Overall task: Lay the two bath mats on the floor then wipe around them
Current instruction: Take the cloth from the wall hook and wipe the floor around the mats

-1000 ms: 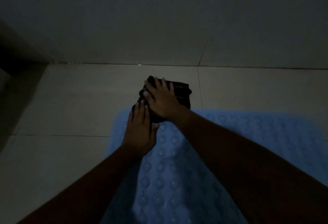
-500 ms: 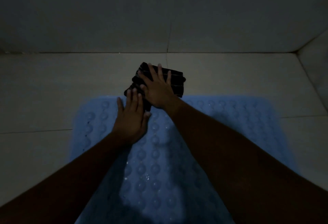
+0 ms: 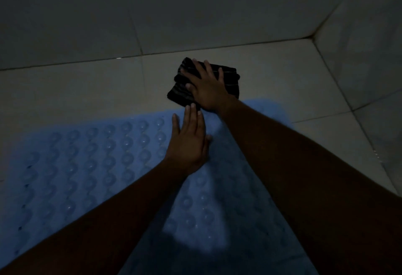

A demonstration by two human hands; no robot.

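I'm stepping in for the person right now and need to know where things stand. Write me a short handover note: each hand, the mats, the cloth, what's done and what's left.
Right hand: flat, fingers spread, pressing the dark striped cloth on the floor tile, just beyond the mat's far edge.
Left hand: flat, palm down on the blue bath mat, near that far edge.
Done: this one mat lies flat on the floor, bumps up.
Second mat: not in view, so I cannot tell whether it is laid.
Left: wipe the floor along the far edge toward the wall corner, then the other sides.
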